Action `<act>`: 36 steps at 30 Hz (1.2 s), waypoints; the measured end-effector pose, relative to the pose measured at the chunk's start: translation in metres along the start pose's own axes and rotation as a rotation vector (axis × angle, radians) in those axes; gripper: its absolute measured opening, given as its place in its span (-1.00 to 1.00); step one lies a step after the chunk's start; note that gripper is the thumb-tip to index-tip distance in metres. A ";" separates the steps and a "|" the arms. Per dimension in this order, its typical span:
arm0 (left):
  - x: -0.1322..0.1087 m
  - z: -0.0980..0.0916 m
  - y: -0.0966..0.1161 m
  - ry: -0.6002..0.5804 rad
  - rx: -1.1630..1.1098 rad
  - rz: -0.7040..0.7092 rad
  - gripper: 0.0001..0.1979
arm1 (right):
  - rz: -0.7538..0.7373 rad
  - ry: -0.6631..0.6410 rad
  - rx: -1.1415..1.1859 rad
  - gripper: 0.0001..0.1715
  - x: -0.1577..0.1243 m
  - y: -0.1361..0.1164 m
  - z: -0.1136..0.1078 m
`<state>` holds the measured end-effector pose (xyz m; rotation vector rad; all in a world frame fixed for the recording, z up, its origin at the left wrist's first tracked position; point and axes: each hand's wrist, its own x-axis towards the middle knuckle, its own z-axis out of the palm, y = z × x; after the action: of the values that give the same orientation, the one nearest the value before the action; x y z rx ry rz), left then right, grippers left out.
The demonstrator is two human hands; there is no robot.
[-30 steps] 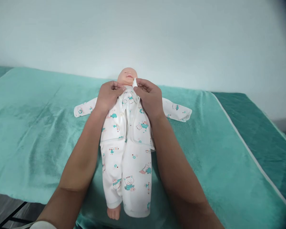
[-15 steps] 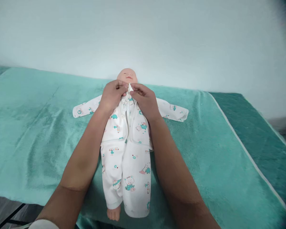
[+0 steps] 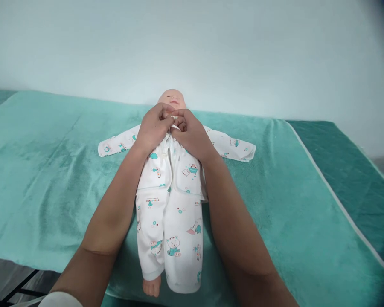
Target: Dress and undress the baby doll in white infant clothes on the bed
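A baby doll (image 3: 174,98) lies face up, its head toward the wall, dressed in a white printed jacket (image 3: 190,175) and matching white trousers (image 3: 183,230). At the doll's neck, my left hand (image 3: 155,125) pinches the top edge of the jacket's front opening. Facing it, my right hand (image 3: 192,132) pinches the other edge of the collar, its fingertips close against the left ones. Below my hands the jacket front hangs slightly parted. Both sleeves stretch out sideways. One bare foot (image 3: 152,287) shows under a trouser leg; the other is hidden. My fingers cover the doll's neck and the fastening there.
A light green blanket (image 3: 57,179) covers the table beneath the doll. Darker green cloth (image 3: 345,170) shows at the right beyond a pale edging. A pale wall (image 3: 192,47) stands behind. Dark metal bars (image 3: 22,288) are visible at the lower left, by the floor.
My hands have drawn closer together at the collar, and the right hand has shifted slightly left. The raised white collar edge is now lower and mostly covered by fingers.
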<state>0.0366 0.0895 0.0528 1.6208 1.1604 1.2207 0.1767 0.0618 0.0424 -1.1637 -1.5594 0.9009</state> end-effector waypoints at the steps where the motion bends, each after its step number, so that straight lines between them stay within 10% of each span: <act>1: 0.000 0.000 0.000 0.003 0.005 0.006 -0.76 | 0.005 -0.001 0.004 -0.59 0.000 0.000 0.001; 14: -0.013 -0.008 0.003 0.055 0.178 0.076 -0.73 | -0.166 0.182 -0.395 -0.67 -0.031 -0.011 0.010; 22: -0.055 -0.025 0.011 -0.012 0.095 0.049 -0.89 | -0.014 0.368 -0.650 -0.96 -0.067 -0.030 0.027; 30: -0.059 -0.043 0.012 -0.167 0.086 -0.008 -0.93 | 0.160 0.244 -0.146 -0.88 -0.060 -0.030 0.001; 36: -0.061 -0.020 0.015 0.024 -0.016 0.057 -0.98 | 0.142 0.284 0.152 -0.85 -0.057 -0.016 0.002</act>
<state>0.0134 0.0286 0.0555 1.6413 1.1231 1.2863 0.1754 0.0021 0.0419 -1.2441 -1.1722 0.8869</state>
